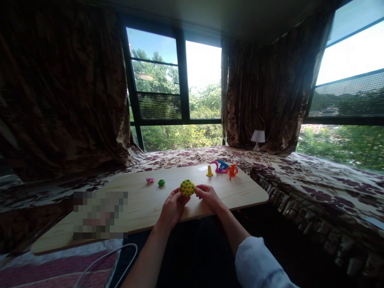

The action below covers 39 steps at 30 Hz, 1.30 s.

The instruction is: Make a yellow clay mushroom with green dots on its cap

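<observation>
A yellow ball with green bumps (pixel 187 187) is held just above the wooden table (pixel 141 204), near its middle. My left hand (pixel 174 207) grips it from the left and below, fingers curled round it. My right hand (pixel 207 195) pinches its right side with the fingertips. Both forearms reach in from the bottom of the view; the right one has a pale blue sleeve.
On the table beyond the ball lie a small pink piece (pixel 150 180), a small green piece (pixel 161 183), a yellow cone (pixel 209 171), a pink and blue curved toy (pixel 220 165) and an orange spiky toy (pixel 232 170). A blurred patch (pixel 100 214) covers the left part. A white lamp (pixel 258 138) stands on the window seat.
</observation>
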### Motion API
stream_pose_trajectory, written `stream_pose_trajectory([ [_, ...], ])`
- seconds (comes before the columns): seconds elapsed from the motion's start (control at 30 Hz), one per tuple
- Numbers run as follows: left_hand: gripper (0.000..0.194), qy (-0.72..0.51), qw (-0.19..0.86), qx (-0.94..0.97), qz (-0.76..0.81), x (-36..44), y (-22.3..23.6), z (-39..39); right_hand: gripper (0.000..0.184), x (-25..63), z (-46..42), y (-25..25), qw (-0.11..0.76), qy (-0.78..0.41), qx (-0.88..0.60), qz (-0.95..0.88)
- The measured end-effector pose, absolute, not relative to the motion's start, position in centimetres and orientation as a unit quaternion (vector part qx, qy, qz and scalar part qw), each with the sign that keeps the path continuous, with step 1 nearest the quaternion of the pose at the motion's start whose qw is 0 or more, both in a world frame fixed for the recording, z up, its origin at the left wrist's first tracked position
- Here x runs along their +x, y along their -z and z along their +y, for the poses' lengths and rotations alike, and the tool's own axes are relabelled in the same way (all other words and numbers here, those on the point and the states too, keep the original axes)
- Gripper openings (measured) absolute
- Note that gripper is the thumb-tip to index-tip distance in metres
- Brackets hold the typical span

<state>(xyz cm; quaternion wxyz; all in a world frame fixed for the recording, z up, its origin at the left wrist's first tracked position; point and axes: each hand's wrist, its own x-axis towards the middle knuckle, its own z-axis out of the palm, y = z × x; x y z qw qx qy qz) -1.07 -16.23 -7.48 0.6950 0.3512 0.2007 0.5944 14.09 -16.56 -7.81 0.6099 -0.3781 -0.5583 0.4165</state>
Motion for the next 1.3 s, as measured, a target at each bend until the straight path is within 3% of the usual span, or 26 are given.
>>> stream_pose_trajectory([
  [0.7,0.017,-0.602,0.687,0.355,0.200,-1.08,7.67,-15.98,0.027,14.06,-16.90,7.77,0.618,-0.420,-0.358,-0.560],
  [0.93,0.030,-0.580,0.693,0.376,0.205,-1.07,7.78,-16.04,0.028,14.02,-16.64,7.87,0.623,-0.422,-0.356,-0.555],
  [1.3,0.026,-0.598,0.688,0.354,0.209,-1.22,7.74,-16.06,0.029,14.11,-16.71,7.85,0.608,-0.433,-0.352,-0.565],
])
